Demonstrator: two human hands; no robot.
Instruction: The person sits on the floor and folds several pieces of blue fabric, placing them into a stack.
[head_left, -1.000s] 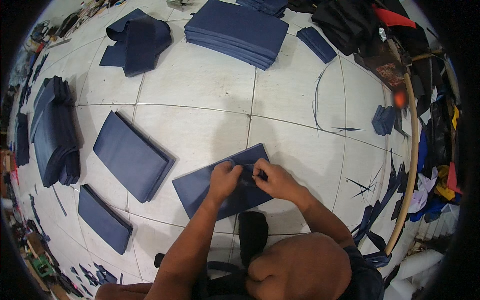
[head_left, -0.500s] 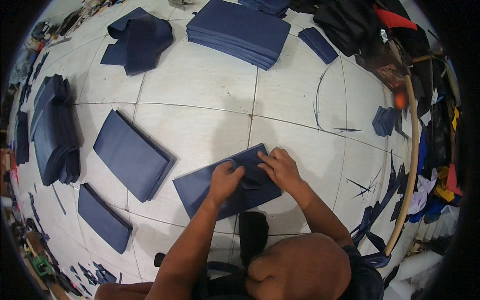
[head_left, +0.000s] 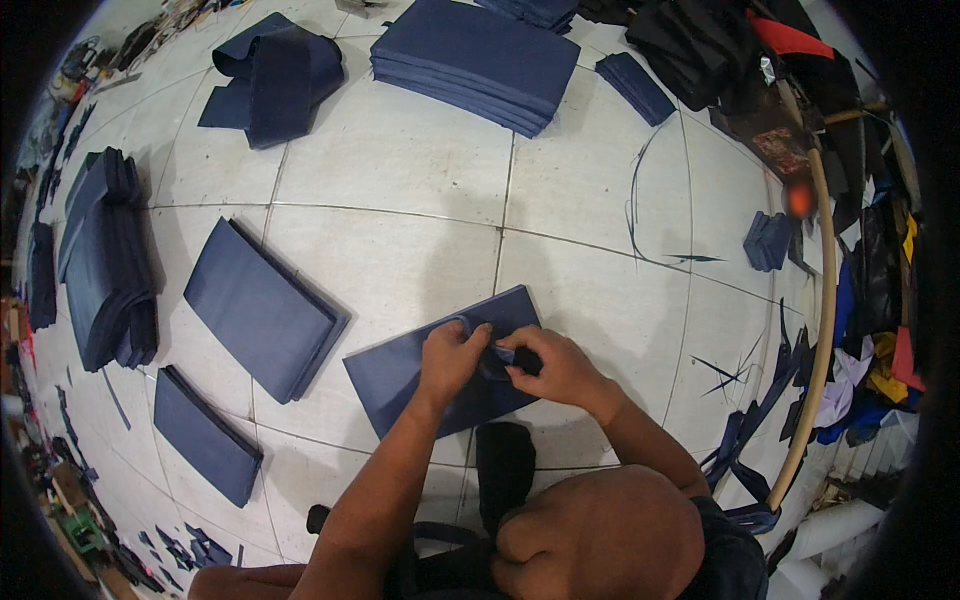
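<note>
At the middle of the frame, a small fold of navy cloth is pinched by the fingers of the right hand (head_left: 555,368), which are curled tight around it; the fold rises from the right end of a flat navy piece (head_left: 400,375) lying on the white tiled floor (head_left: 400,170). The left hand (head_left: 452,356) is laid on the same piece just beside the right one, its fingers bent and pressed onto the cloth near the fold, the two hands almost touching. The piece is spread slantwise, its far corner reaching toward the upper right. Both forearms are seen entering from the lower edge, above a bare knee (head_left: 600,540) and a black strap (head_left: 503,470) lying just below the piece. To the left, a folded navy stack (head_left: 260,310) is set slantwise, well apart from the hands, and a narrower folded bundle (head_left: 205,435) lies at lower left. Along the left rim a thick pile of dark cloth (head_left: 105,260) is heaped. At upper left a loosely folded navy heap (head_left: 275,75) is seen, and at top centre a broad, neat stack (head_left: 475,60). A small folded pad (head_left: 768,240) lies at the right, near a curved wooden rod (head_left: 820,330), beyond which mixed coloured scraps (head_left: 870,370) are crowded.
</note>
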